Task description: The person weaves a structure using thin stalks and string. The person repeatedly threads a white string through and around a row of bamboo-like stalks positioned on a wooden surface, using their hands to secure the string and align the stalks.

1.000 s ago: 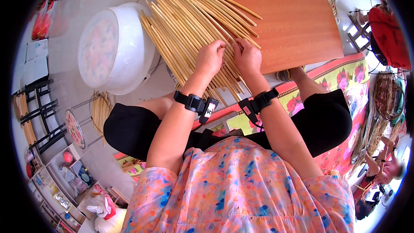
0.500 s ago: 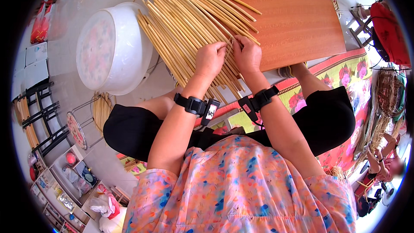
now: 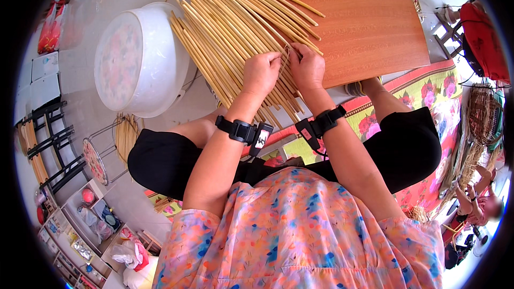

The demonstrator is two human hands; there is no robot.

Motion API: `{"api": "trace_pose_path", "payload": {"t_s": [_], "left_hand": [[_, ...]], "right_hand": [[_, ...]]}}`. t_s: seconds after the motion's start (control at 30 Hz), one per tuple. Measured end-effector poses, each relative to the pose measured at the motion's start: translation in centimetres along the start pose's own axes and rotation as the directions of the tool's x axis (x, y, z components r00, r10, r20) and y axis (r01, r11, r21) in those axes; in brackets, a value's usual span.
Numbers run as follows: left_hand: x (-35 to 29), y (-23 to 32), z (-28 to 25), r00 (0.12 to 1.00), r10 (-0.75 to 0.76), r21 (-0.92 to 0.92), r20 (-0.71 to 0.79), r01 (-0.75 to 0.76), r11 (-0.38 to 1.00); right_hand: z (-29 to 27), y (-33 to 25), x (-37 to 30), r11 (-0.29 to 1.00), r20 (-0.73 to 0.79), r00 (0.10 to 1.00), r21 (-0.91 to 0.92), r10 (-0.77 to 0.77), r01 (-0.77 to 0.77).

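A row of pale yellow straw-like sticks (image 3: pixel 225 32) lies side by side, slanting over the left part of a brown wooden table (image 3: pixel 369 21) and past its near edge. Over the right side of this row, my left hand (image 3: pixel 261 73) and my right hand (image 3: pixel 307 68) are close together with a small gap between. Both have thumb and fingers pinched. A thin strand (image 3: pixel 284 63) runs between the fingertips, and each hand appears to grip it. Its exact path among the sticks is too fine to make out.
Left of the table stands a round white tub-like thing (image 3: pixel 155 59) wrapped in clear plastic. A wire-framed stool (image 3: pixel 96 161) and a bundle of straw (image 3: pixel 127 139) are below it. A flowered mat (image 3: pixel 428 91) lies at the right. Another person (image 3: pixel 476 203) sits at far right.
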State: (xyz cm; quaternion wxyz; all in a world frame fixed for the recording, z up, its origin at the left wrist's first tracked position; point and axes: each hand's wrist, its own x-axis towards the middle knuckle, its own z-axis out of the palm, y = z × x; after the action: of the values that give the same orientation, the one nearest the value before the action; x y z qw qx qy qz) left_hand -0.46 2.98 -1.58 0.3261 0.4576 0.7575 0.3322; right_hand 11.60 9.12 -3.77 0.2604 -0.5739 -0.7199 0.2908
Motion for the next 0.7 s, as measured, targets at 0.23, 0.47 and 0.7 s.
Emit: {"api": "trace_pose_path", "payload": {"t_s": [0.23,0.47,0.7], "left_hand": [[-0.09,0.35,-0.09,1.0,0.013,0.017,0.005,-0.013,1.0],[-0.19,0.13,0.18,1.0,-0.002,-0.002,-0.007,0.002,1.0],[-0.21,0.61,0.23,0.998,-0.052,-0.055,-0.039,0.05,0.997]], "right_hand": [[0.03,0.06,-0.02,1.0,-0.013,1.0,-0.006,-0.01,0.01],[0.42,0.4,0.0,0.998,-0.048,0.997,-0.008,-0.057,0.057],[0.53,0.62,0.01,0.997,-0.081,0.994,0.013,-0.078,0.079]]}}
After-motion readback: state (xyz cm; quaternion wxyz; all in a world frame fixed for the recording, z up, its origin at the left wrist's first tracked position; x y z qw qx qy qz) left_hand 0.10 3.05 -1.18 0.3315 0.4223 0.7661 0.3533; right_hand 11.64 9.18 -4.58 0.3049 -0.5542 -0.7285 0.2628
